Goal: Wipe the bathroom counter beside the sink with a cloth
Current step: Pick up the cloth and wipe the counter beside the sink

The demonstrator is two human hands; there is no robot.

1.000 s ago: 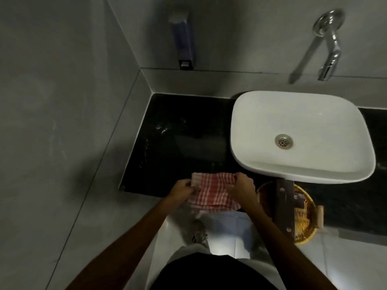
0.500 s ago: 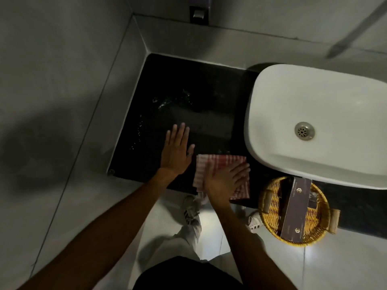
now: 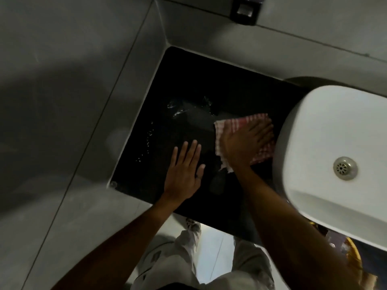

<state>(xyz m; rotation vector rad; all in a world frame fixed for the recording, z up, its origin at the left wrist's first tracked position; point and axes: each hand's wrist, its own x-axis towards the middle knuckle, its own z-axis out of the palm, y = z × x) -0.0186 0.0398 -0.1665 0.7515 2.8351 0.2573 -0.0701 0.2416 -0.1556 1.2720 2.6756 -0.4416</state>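
A red-and-white checked cloth (image 3: 234,125) lies flat on the black counter (image 3: 188,84), close against the left side of the white sink (image 3: 335,130). My right hand (image 3: 245,143) presses down on the cloth with fingers spread toward the sink. My left hand (image 3: 184,174) rests flat and open on the bare counter just left of the cloth, holding nothing. Water droplets (image 3: 178,110) glisten on the counter beyond the hands.
Grey tiled walls close the counter in at the left and back. A dark wall dispenser (image 3: 245,10) hangs above the back corner. The sink drain (image 3: 344,168) shows at right. A yellow wicker basket (image 3: 354,252) peeks out below the sink's front edge.
My right hand has slid the cloth away from the counter's front edge, farther in and up against the sink. My left hand stays flat on the counter. The camera has leaned in closer.
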